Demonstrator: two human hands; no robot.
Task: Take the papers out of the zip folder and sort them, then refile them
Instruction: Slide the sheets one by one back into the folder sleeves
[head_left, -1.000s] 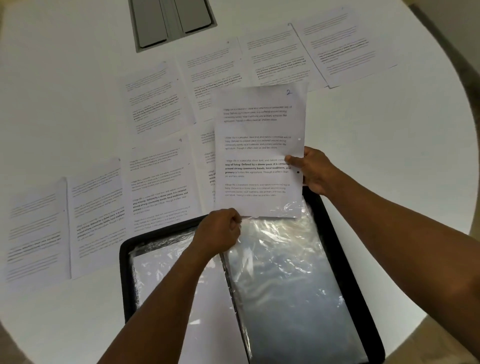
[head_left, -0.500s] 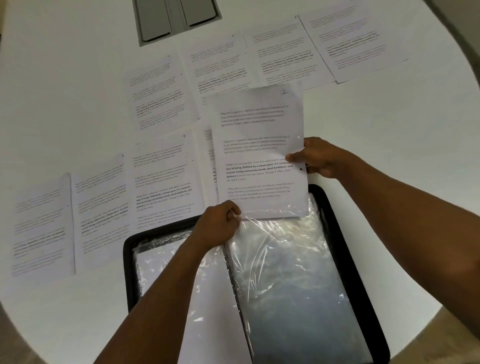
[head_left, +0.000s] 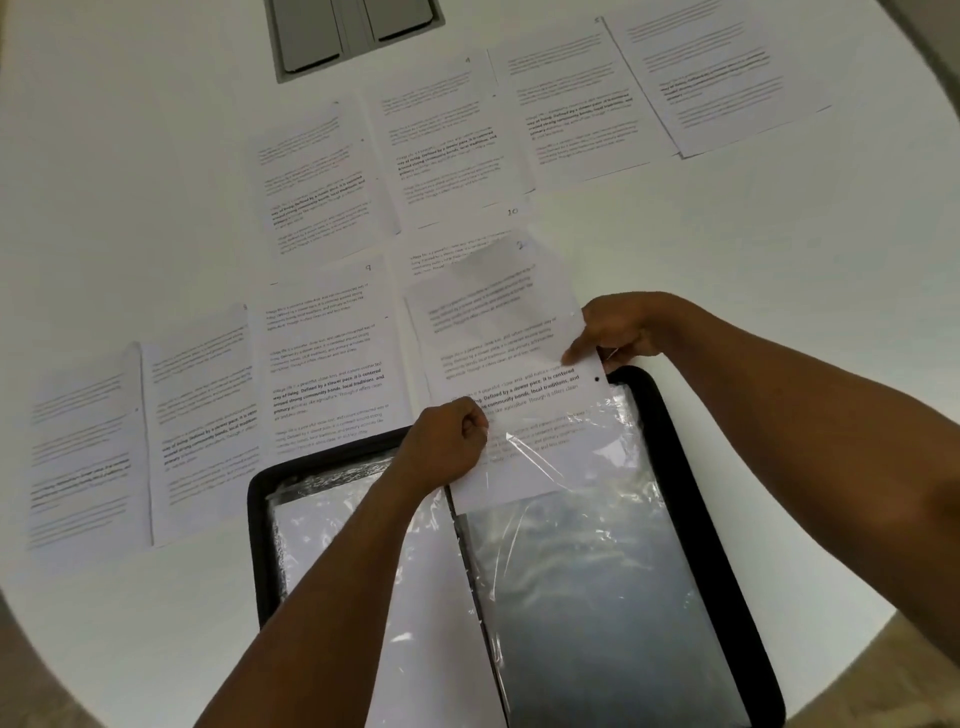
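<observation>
The black zip folder (head_left: 727, 571) lies open at the table's near edge, showing clear plastic sleeves (head_left: 597, 571). A printed sheet marked 2 (head_left: 498, 343) sits partly inside the top of the right-hand sleeve, its lower part under the plastic. My right hand (head_left: 618, 332) pinches the sheet's right edge. My left hand (head_left: 447, 447) pinches the sleeve's upper left corner by the folder's spine. Several other printed sheets (head_left: 322, 364) lie spread on the table beyond the folder. A white sheet (head_left: 332, 551) fills the left sleeve.
The round white table (head_left: 130, 156) holds two rows of numbered pages, with sheets 9 (head_left: 332, 322) and 10 (head_left: 467, 239) just beyond the folder. A grey cable hatch (head_left: 353, 36) is set into the table at the far side. The table's rim curves past at the right.
The sheet marked 2 has come down from above the folder and its lower part has slid into the right sleeve. My right hand moved down with it; my left stayed at the sleeve's corner.
</observation>
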